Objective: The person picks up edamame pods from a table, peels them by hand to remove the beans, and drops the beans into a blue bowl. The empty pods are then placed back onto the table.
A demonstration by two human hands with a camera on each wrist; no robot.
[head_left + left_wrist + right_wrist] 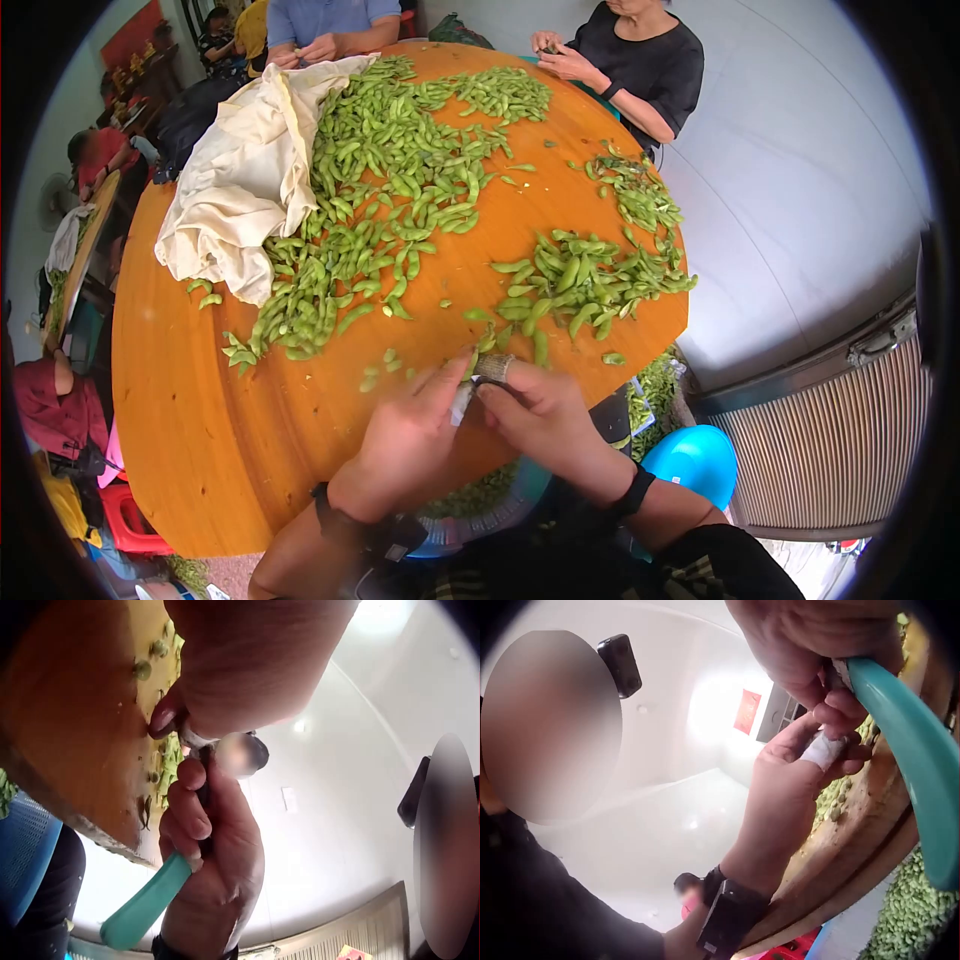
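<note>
Closest to the right-wrist camera is a teal handle, smooth and slightly glossy, broad along its length, gently curved, with a rounded end. From the left wrist the same handle looks matte and straighter, and a dark, narrow strip shows between the fingers above it; whether that strip belongs to the tool cannot be told.

The handle sits in the right hand, whose curled fingers grip it against the palm. Its free part comes out past the little finger, well outside the grip, while the upper part is covered by the fingers. From the head view the handle is hidden.

Its long axis runs aslant to the forearm: in the left-wrist view the rounded end points to the lower left, and in the right-wrist view it sweeps from the upper middle to the lower right, bending downward near the tip.

At the right hand's fingertips is the left hand, its fingers bent and a white wrap around its thumb; I cannot tell what, if anything, it pinches. A greyish textured band lies by the right index finger.

Both hands are above the near edge of the wooden tabletop, close to loose green pods.
</note>
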